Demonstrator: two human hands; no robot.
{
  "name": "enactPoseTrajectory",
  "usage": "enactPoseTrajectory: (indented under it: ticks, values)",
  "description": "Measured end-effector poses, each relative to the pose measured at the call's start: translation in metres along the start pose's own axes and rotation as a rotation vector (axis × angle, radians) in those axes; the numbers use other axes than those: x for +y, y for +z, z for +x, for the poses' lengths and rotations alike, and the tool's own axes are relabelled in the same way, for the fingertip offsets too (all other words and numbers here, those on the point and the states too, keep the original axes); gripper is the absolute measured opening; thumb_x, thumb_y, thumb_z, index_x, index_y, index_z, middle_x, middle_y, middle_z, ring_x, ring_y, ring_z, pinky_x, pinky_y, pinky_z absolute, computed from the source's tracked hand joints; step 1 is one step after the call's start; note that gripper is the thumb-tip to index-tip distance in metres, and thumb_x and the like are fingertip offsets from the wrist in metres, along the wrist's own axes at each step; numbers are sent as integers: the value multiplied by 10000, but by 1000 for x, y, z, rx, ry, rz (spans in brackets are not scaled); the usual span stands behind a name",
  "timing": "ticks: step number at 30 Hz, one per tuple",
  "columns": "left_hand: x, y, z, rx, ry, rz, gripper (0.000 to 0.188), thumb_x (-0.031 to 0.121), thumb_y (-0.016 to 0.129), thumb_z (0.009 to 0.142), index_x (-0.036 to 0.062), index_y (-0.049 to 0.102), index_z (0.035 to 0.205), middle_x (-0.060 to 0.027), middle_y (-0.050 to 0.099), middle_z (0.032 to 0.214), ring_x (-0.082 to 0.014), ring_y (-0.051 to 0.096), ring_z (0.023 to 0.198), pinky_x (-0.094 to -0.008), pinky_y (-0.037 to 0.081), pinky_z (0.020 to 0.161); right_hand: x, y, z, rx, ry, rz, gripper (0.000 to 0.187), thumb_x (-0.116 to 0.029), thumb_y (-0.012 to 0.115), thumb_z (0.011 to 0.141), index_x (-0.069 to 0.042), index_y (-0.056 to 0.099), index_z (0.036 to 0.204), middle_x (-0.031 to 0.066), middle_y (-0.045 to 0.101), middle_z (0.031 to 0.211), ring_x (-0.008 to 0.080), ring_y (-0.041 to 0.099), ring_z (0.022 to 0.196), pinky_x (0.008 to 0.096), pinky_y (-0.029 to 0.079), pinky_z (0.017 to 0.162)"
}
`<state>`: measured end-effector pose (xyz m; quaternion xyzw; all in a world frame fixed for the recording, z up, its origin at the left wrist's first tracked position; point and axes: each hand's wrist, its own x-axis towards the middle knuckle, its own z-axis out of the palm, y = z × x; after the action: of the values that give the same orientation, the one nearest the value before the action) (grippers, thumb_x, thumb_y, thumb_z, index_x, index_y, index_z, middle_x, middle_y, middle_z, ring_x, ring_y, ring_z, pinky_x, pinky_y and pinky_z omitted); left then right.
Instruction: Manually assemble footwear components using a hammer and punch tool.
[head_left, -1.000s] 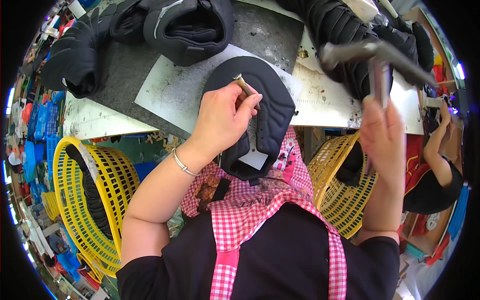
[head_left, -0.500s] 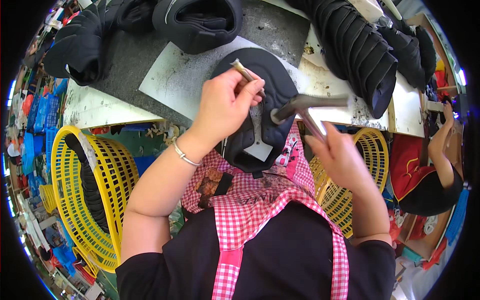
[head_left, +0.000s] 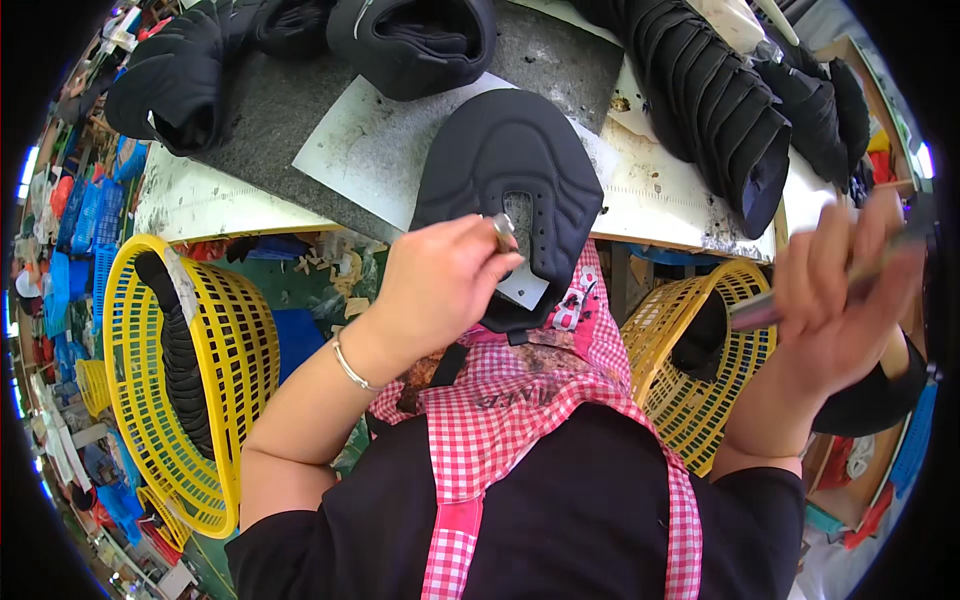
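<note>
My left hand [head_left: 435,275] closes around a short metal punch [head_left: 503,230]. It holds the punch upright over a black padded shoe upper [head_left: 500,135], beside the upper's long central slot. A row of small holes shows along the slot's right edge; my hand covers its left edge. The upper lies on a whitish plate [head_left: 350,150], its narrow end hanging over the table edge towards my apron. Raised out to the right, my right hand [head_left: 835,320] grips a hammer [head_left: 752,312], blurred by motion. The handle's end shows below the fist.
Other black uppers [head_left: 420,50] stand at the back, with a long stacked row [head_left: 700,95] at the right. Yellow baskets [head_left: 245,340] flank me below the table [head_left: 660,205]; both hold black pieces. Another person's dark-clothed leg [head_left: 870,400] is at far right.
The hammer has swung up and away to the right from the upper. My left hand has shifted down along the slot with the punch, now tipped more upright.
</note>
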<state>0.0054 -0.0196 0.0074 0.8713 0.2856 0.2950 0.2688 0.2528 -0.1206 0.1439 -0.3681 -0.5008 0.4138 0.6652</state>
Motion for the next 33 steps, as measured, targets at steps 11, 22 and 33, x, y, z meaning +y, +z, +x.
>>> enactPoseTrajectory:
  ticks: [11,22,33]
  values:
    - [-16,0,2,56,-451,-431,177,141,640,953,-34,660,964,-55,692,793,-79,651,735,-225,532,689,45,-3,-9,-16,612,-842,256,-236,588,989,18,556,985,22,453,593,68,424,556,289,366,495]
    - [-5,-2,6,16,17,116,105,66,707,843,8,664,920,-116,666,780,-253,668,669,-298,512,609,25,4,9,-90,-33,104,280,-333,502,1027,-86,504,896,35,490,587,151,454,420,266,341,352]
    - [-28,-4,9,31,-451,-460,162,132,663,934,-23,659,980,-61,691,797,-97,672,742,-244,549,667,31,3,25,150,332,-559,191,-267,516,1029,-77,499,1012,-69,359,629,5,322,462,166,234,367]
